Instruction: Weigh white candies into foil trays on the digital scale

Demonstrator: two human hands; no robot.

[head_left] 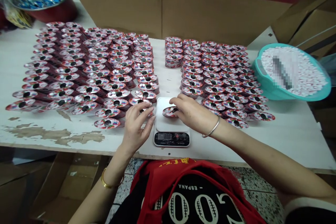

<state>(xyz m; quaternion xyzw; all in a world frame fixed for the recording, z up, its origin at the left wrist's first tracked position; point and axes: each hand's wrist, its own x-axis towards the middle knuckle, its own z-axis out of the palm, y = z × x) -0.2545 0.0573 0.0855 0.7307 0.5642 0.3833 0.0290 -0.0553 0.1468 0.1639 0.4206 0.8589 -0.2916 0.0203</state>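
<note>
Both our hands work at the scale, the right one on an oval container.
Past the white table (294,129), a big carton (118,3) stands behind left rows (122,86) and right rows (174,65) of oval-topped containers; a teal basin (258,67) of small white pieces sits far right. Between the rows is the digital scale (162,126), bearing the scale container (166,112) upright — its long axis runs left to right, and our right hand (193,112) is nearer, thumb and fingertips at its right end. Our left hand (132,126) curls beside the scale, thumb apart from fingers around another container (149,114). We can't tell whether either hand presses firmly — fingers hide much of both containers, and the blurred display seems to show zeros, though we wouldn't swear to it.
</note>
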